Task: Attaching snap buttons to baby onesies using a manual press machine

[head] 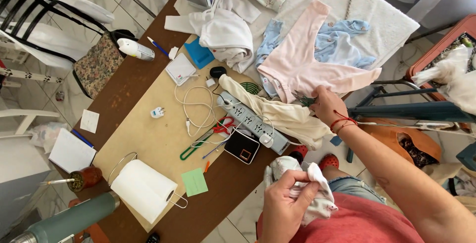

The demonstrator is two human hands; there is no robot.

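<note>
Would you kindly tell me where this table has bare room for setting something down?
Bare board lies between the paper towel roll and the white cable. Brown tabletop is open near the pen. Around the power strip and scissors it is crowded.

A brown wooden worktop (130,82) is set on a pale, glossy tiled floor (54,77) in bright daylight. At far left a black metal chair (34,12) with a floral cushion (96,62) is seen; white furniture (17,166) is placed near left.

one paper towel roll (144,189), one power strip (250,120), one scissors (210,135), two hands (285,201)
</note>
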